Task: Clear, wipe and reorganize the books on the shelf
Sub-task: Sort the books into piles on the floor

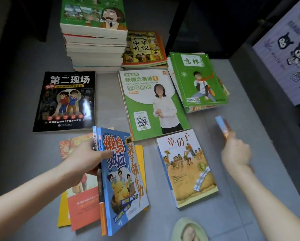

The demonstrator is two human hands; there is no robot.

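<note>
Books, glossy paperbacks [93, 49], lay piled on grey floor [109, 105]; reshelving judged outstanding. Left hand [83, 159] gripped blue paperbacks [124, 188]; right hand [236, 153] pinched blurred blue book [221, 124], probably.

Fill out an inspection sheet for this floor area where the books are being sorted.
Surface: grey floor, books spread across it.
Job's things: tall stack at the back; black book, green workbook, magazine pile and beige book lying flat; orange books under the held bundle.
Clutter: nothing seen.
Hands: left hand grips the blue book with others, tilted up off the floor; right hand holds a small blue book, blurred.
Cables: nothing seen.
Surroundings: cartoon poster at right; dark frame behind; slippered foot at the bottom edge.
</note>
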